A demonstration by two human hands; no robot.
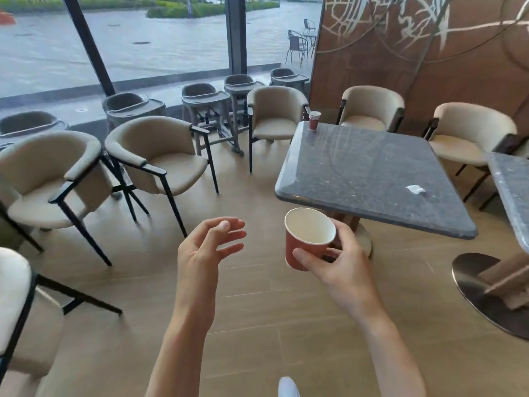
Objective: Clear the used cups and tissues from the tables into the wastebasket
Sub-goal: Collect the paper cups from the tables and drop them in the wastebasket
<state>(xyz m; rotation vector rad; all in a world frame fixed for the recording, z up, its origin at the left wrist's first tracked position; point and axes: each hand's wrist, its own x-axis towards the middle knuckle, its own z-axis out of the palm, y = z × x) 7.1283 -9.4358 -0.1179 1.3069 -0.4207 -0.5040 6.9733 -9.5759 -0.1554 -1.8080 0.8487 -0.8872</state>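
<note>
Head view: the right hand (340, 262) held a red paper cup with a white inside (307, 239), thumb pressed on the lower front wall, the other fingers (332, 252) curled round the far side. The cup tilted, mouth toward the camera, nothing visible inside. It hung over the wood-look floor, just this side of the near corner of the dark grey speckled stone table (372, 179).

The left hand (209, 247) held nothing; palm turned toward the cup, fingers (232, 234) loosely spread and slightly bent, tips pointing at the cup, clearly apart from it.

Beyond the right-hand fingers, on the table's near right part, lay a small crumpled white tissue (415, 189). At the table's far left corner, well past the fingers, stood a second red paper cup (314, 120), upright. It looked like a stack, cannot tell for sure.

Beige padded armchairs with black legs (160, 159) stood beyond the left-hand fingers, grey high chairs (204, 104) by the window behind. A second grey tabletop (512, 184) sat at the right edge.
</note>
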